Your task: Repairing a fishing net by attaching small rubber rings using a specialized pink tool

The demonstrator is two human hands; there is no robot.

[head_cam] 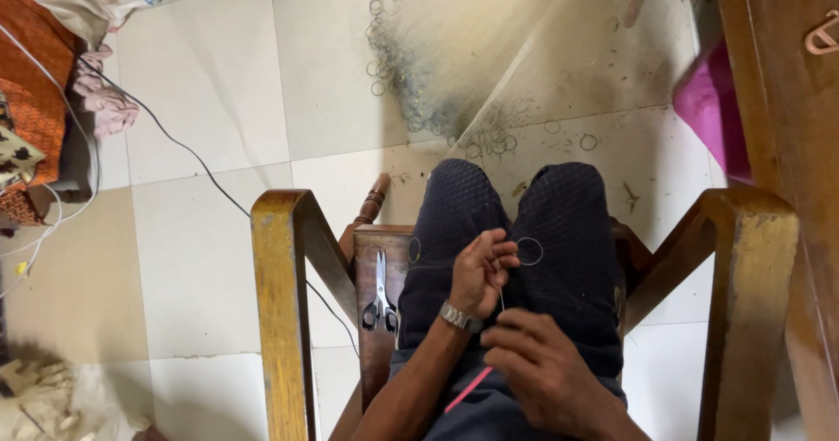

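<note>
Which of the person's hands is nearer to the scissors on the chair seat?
Left. The left hand is just beside the scissors, on the lap; the right hand is lower and farther away.

Scissors (381, 294) on the wooden chair (284, 310); loose rings (404, 65) and black cable (188, 154) on tiled floor (210, 74).

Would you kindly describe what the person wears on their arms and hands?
Both forearms are bare, with no sleeves in view. The left hand has a silver metal-link wristwatch at its wrist. The right hand wears no glove, and no ring or band shows on it.
</note>
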